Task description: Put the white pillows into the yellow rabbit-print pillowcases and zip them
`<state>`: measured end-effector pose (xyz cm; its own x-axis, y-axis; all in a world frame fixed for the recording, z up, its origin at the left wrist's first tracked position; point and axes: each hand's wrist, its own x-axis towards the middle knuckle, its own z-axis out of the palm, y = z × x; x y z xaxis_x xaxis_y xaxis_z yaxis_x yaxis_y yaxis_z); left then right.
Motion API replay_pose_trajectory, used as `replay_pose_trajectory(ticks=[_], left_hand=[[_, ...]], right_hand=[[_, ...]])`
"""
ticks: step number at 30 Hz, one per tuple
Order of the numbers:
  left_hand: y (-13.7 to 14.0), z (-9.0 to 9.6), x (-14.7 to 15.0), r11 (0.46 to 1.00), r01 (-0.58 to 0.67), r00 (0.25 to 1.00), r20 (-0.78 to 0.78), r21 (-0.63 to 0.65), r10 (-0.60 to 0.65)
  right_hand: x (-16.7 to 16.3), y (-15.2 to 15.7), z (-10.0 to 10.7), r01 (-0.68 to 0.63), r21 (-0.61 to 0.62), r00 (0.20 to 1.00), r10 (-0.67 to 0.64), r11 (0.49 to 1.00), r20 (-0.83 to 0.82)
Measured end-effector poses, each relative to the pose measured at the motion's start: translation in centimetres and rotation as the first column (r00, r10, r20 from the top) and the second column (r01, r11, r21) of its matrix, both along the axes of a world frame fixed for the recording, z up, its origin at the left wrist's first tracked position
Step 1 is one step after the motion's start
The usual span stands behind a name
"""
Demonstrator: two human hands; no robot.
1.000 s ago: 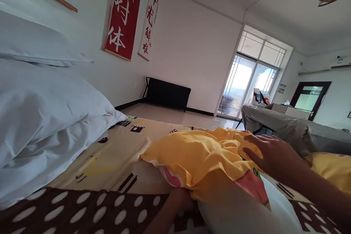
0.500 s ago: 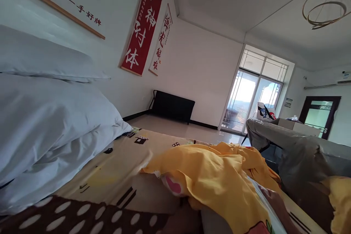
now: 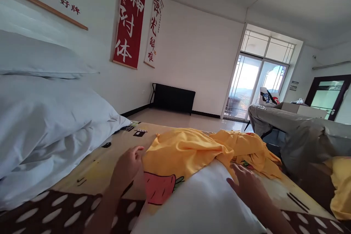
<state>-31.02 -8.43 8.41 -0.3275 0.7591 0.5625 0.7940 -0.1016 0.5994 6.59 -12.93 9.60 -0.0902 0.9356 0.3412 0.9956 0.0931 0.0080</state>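
Note:
A yellow pillowcase point(image 3: 186, 144) with a red fruit print lies bunched over the far part of a white pillow point(image 3: 208, 204). The near part of that pillow is bare. My left hand point(image 3: 127, 168) is at the pillowcase's left edge, its fingers curled in on the cloth. On the other side my right hand point(image 3: 248, 182) rests against the pillow's right edge where the yellow cloth begins, with fingers stretched out and thumb apart. Both lie on a bed with a cartoon-print sheet point(image 3: 95, 164).
Several white pillows point(image 3: 55, 113) are stacked at the left against the wall. More yellow cloth point(image 3: 341, 186) hangs at the right edge. Beyond the bed stand a grey covered table point(image 3: 296, 126), a black folded frame point(image 3: 172, 98) and glass doors point(image 3: 249, 84).
The yellow pillowcase has dropped flatter and farther away, baring more white pillow. Both hands, mostly hidden before, now show on either side of it. The view has tilted down a little.

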Motion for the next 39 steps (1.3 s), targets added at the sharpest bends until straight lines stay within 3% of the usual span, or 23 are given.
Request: replay_pose_trajectory(ticks=[2, 3, 5, 6, 8, 10, 12, 14, 18, 20, 23, 25, 27, 29, 31, 36, 39], left_hand=[[-1.9, 2.0, -0.1, 0.986, -0.051, 0.996, 0.074, 0.158, 0.04], [-3.0, 2.6, 0.5, 0.969, -0.013, 0.997, 0.078, 0.246, -0.007], [-4.7, 2.9, 2.8, 0.93, 0.213, 0.977, -0.045, 0.301, -0.209], [-5.1, 2.6, 4.3, 0.905, 0.355, 0.933, -0.141, 0.235, -0.33], [-4.8, 1.3, 7.3, 0.835, 0.547, 0.801, -0.254, -0.06, -0.542], [-3.3, -0.2, 9.6, 0.723, 0.582, 0.713, -0.194, -0.373, -0.674], [-1.6, -1.3, 10.9, 0.631, 0.603, 0.694, -0.071, -0.488, -0.717], [-0.4, -1.6, 11.1, 0.667, 0.621, 0.741, 0.032, -0.412, -0.671], [-0.5, -0.8, 10.2, 0.831, 0.523, 0.852, 0.117, -0.19, -0.51], [-1.4, -0.2, 9.5, 0.871, 0.481, 0.877, 0.072, -0.097, -0.476], [-3.2, 0.8, 8.6, 0.907, 0.414, 0.909, 0.016, 0.071, -0.416], [-4.4, 1.4, 8.1, 0.909, 0.379, 0.922, 0.015, 0.173, -0.387], [-5.6, 2.2, 7.9, 0.909, 0.362, 0.926, 0.027, 0.207, -0.376], [-6.6, 3.1, 7.7, 0.91, 0.385, 0.917, 0.048, 0.154, -0.396], [-7.3, 3.9, 6.8, 0.916, 0.393, 0.911, 0.101, 0.085, -0.4], [-8.0, 4.3, 2.5, 0.97, 0.233, 0.912, 0.331, 0.067, -0.242], [-8.8, 3.1, 1.0, 0.971, 0.238, 0.93, 0.294, -0.029, -0.22]], right_hand=[[-0.9, 1.6, 1.3, -0.098, 0.1, 0.995, 0.101, 0.99, -0.019], [-1.5, 2.6, 1.6, -0.143, 0.149, 0.989, 0.148, 0.978, -0.019], [-2.9, 4.8, 0.7, -0.206, 0.216, 0.975, 0.218, 0.954, -0.032], [-3.6, 6.0, -0.5, -0.225, 0.232, 0.968, 0.243, 0.947, -0.056], [-4.8, 8.2, -3.6, -0.229, 0.254, 0.951, 0.272, 0.94, -0.146], [-4.9, 10.0, -6.9, -0.203, 0.284, 0.927, 0.277, 0.937, -0.252], [-3.9, 11.3, -9.3, -0.137, 0.325, 0.913, 0.247, 0.936, -0.325], [-2.0, 12.1, -10.5, -0.039, 0.375, 0.91, 0.188, 0.926, -0.369], [1.4, 12.4, -10.3, 0.03, 0.434, 0.898, 0.167, 0.9, -0.406], [1.9, 11.6, -9.1, 0.032, 0.521, 0.877, 0.226, 0.853, -0.424], [1.2, 8.8, -6.5, 0.069, 0.686, 0.828, 0.342, 0.724, -0.444], [0.0, 6.3, -4.8, 0.015, 0.713, 0.798, 0.421, 0.701, -0.431], [-1.4, 3.9, -3.5, -0.158, 0.652, 0.768, 0.507, 0.742, -0.39], [-2.5, 2.0, -2.7, -0.353, 0.528, 0.736, 0.578, 0.772, -0.352], [-2.7, 0.6, -2.1, -0.446, 0.413, 0.737, 0.587, 0.794, -0.334], [0.4, -1.0, -0.6, -0.39, 0.227, 0.81, 0.45, 0.892, -0.377], [2.8, -1.5, -0.1, -0.297, 0.126, 0.818, 0.32, 0.946, -0.477]])
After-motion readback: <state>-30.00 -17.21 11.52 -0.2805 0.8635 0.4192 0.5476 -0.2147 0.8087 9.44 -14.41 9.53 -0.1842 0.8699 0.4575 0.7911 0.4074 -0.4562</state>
